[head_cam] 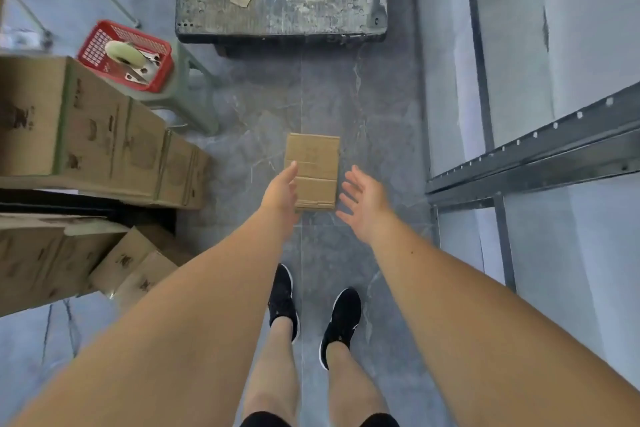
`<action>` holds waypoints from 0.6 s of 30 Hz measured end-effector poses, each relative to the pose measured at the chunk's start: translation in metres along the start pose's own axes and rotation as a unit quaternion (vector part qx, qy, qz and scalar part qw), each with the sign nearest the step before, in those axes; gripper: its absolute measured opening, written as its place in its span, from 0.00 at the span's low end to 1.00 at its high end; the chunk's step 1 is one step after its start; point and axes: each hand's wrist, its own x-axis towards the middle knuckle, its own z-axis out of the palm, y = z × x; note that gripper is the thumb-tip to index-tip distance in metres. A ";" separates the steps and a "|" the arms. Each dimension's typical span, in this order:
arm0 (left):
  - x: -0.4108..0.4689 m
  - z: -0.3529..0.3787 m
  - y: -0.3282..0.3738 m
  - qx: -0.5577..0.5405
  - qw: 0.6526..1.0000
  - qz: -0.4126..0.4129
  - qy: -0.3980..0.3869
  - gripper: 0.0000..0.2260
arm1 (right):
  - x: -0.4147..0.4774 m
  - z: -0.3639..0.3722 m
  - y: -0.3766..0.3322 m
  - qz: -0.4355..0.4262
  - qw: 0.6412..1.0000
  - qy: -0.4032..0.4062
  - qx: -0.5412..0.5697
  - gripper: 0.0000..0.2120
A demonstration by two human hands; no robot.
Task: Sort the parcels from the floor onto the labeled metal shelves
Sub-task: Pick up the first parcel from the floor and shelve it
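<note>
Parcel (313,170), only one, lies flat on the floor (259,107) ahead of two black shoes (282,295). Two hands flank it: left hand (280,191) over its left edge, fingers straight and together; right hand (363,204) just beside its right edge, fingers spread, empty. One metal shelf (533,159) stands at right.

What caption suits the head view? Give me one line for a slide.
Open left hand and right hand reach toward a cardboard parcel on the grey floor beside metal shelving.
</note>
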 end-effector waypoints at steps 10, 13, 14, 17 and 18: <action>0.173 -0.050 -0.039 0.041 0.997 -0.030 0.055 0.32 | 0.172 0.009 0.057 0.035 0.998 0.050 -0.025 0.30; 0.207 -0.061 -0.049 0.061 0.995 -0.030 0.074 0.32 | 0.210 0.003 0.063 0.036 0.995 0.078 -0.049 0.28; 0.217 -0.064 -0.051 0.067 0.994 -0.025 0.077 0.31 | 0.220 0.002 0.065 0.035 0.994 0.090 -0.050 0.26; 0.247 -0.071 -0.057 0.080 0.994 -0.019 0.076 0.30 | 0.250 -0.003 0.069 0.023 0.992 0.115 -0.051 0.26; 0.256 -0.071 -0.058 0.081 0.994 -0.019 0.076 0.30 | 0.260 -0.004 0.071 0.015 0.991 0.122 -0.052 0.27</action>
